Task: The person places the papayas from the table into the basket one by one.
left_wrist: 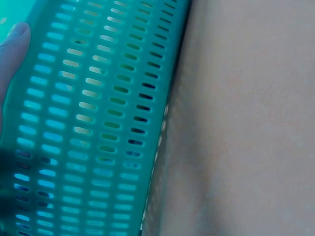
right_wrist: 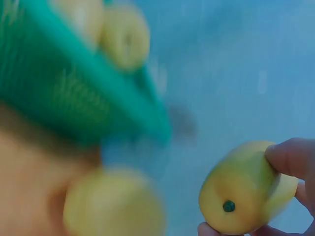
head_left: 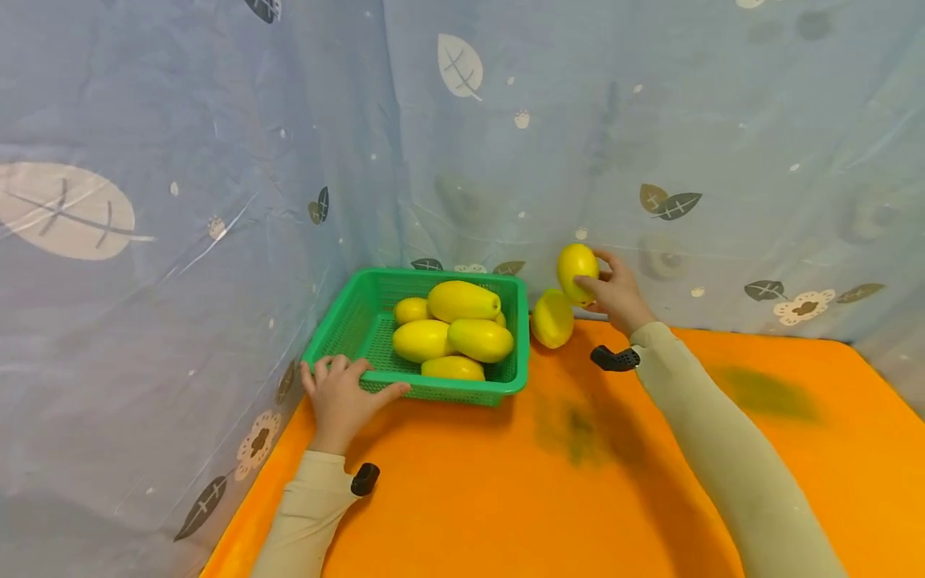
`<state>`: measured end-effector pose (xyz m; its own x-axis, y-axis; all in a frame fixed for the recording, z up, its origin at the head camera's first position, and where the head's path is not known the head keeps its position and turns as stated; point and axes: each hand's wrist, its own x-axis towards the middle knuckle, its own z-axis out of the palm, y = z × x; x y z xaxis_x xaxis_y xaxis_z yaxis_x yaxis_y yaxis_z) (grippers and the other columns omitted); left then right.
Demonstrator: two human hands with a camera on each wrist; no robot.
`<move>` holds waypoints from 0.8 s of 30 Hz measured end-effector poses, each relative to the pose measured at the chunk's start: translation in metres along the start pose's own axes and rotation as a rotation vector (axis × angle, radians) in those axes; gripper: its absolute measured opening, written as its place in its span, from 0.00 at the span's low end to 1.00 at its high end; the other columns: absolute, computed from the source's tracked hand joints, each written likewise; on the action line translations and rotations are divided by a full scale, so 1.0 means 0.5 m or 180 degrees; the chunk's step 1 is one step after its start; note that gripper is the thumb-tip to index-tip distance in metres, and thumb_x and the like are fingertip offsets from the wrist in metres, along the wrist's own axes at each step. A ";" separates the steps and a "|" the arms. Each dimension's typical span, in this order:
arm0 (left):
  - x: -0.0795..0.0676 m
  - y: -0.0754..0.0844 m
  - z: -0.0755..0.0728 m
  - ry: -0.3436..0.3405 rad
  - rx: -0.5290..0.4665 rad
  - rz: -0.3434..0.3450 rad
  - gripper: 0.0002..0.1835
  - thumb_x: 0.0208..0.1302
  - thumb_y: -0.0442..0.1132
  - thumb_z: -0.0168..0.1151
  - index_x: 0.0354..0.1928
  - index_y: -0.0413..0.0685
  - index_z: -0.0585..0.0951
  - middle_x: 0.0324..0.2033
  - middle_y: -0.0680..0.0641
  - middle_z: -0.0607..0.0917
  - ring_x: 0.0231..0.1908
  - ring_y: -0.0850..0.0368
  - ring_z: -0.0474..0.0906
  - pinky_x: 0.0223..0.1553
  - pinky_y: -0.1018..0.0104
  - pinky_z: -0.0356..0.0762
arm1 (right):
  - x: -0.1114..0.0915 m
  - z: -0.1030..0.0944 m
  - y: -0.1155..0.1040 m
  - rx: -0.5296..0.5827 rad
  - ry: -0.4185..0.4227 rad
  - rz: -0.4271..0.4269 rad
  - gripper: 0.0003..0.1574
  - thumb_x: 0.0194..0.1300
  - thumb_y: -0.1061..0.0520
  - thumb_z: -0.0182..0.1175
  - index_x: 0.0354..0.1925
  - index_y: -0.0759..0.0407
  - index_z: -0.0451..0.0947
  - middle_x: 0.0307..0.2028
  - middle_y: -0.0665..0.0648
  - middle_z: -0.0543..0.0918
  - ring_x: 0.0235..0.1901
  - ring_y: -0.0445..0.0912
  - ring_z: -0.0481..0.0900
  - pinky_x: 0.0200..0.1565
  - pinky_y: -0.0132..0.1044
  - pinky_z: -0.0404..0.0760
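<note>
A yellow mango (head_left: 577, 271) is held by my right hand (head_left: 618, 295), thumb on one side and fingers around the other. The right wrist view shows the dark stem spot on that mango (right_wrist: 241, 189). Just below it, beside the basket, another mango (head_left: 552, 319) sits on the table. My left hand (head_left: 343, 401) grips the green plastic basket (head_left: 433, 387) at its near left corner, with the thumb (left_wrist: 14, 46) over the rim. Inside the basket, several mangoes (head_left: 480, 340) are heaped toward its right side.
The basket stands on an orange table (head_left: 470, 490) that has dark greenish stains (head_left: 578, 433). A blue-grey leaf-print curtain (head_left: 520, 160) hangs close behind the basket and along the left side. Black wrist straps (head_left: 616, 358) show at both cuffs.
</note>
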<state>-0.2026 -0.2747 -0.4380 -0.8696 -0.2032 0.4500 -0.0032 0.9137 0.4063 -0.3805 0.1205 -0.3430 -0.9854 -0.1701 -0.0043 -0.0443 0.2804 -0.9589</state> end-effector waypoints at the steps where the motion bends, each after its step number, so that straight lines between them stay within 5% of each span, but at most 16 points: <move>1: 0.001 0.000 -0.003 0.0000 0.0000 -0.0007 0.39 0.42 0.70 0.77 0.46 0.44 0.87 0.44 0.37 0.81 0.63 0.29 0.65 0.74 0.25 0.31 | -0.006 0.017 -0.025 0.0021 -0.0111 -0.0087 0.48 0.76 0.52 0.56 0.82 0.45 0.43 0.77 0.69 0.58 0.63 0.64 0.74 0.47 0.40 0.87; 6: 0.001 0.001 -0.009 -0.0034 0.0031 -0.0012 0.40 0.43 0.70 0.76 0.46 0.43 0.86 0.44 0.36 0.81 0.63 0.28 0.65 0.74 0.24 0.32 | -0.054 0.130 -0.109 -0.0074 -0.0786 -0.0466 0.44 0.74 0.56 0.59 0.80 0.44 0.51 0.76 0.67 0.61 0.62 0.63 0.77 0.50 0.49 0.86; 13: -0.004 0.002 -0.002 -0.0112 0.0087 -0.0044 0.41 0.44 0.72 0.75 0.47 0.43 0.86 0.44 0.36 0.81 0.63 0.28 0.65 0.74 0.24 0.33 | -0.100 0.283 -0.118 -0.0876 -0.1594 -0.0896 0.42 0.71 0.59 0.63 0.78 0.47 0.60 0.75 0.61 0.64 0.69 0.60 0.71 0.59 0.51 0.82; 20: -0.010 0.007 0.005 -0.0101 0.0041 -0.0037 0.41 0.44 0.72 0.74 0.47 0.43 0.86 0.40 0.38 0.80 0.63 0.29 0.65 0.74 0.24 0.32 | -0.111 0.330 -0.083 -0.1852 -0.1899 -0.1212 0.39 0.70 0.60 0.64 0.75 0.54 0.64 0.75 0.61 0.68 0.74 0.57 0.67 0.72 0.54 0.70; 24: -0.003 0.003 -0.004 -0.0038 0.0020 -0.0028 0.41 0.43 0.72 0.75 0.45 0.42 0.86 0.41 0.37 0.80 0.63 0.30 0.65 0.75 0.25 0.32 | -0.112 0.338 -0.080 -0.2024 -0.1855 -0.1237 0.36 0.71 0.60 0.63 0.74 0.53 0.67 0.73 0.62 0.70 0.74 0.57 0.67 0.74 0.53 0.68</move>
<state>-0.2005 -0.2737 -0.4364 -0.8754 -0.2071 0.4369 -0.0140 0.9141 0.4052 -0.2959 -0.0409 -0.3525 -0.6530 -0.7570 -0.0230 -0.6030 0.5380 -0.5890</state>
